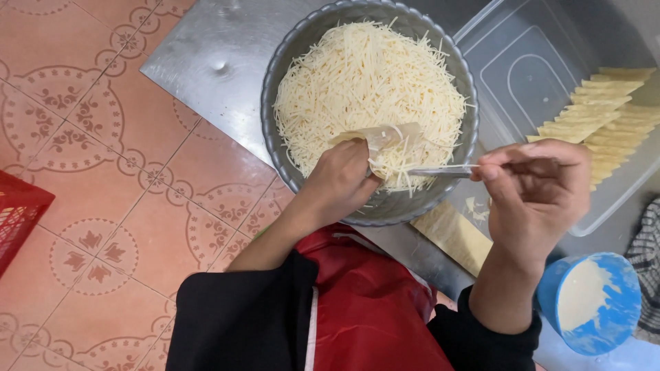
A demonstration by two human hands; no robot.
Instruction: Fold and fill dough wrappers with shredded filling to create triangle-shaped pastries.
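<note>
1. Head view: a steel worktop (pixel 206 62) stands over a pink patterned tile floor (pixel 82 172).
2. The left hand (pixel 340 180) pinches a thin pale pastry wrapper (pixel 381 136) above the grey fluted metal bowl (pixel 289 48) of shredded cheese (pixel 364 75).
3. The right hand (pixel 536 192) is closed on a slim metal spoon (pixel 440 170).
4. Overfilling could tear the wrapper; shreds may spill.

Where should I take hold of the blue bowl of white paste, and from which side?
Grip the blue bowl by its rim on the near-left edge, beside the right hand. It tilts, so pinch the wall. The far side sits against a checked cloth, probably awkward.
</note>
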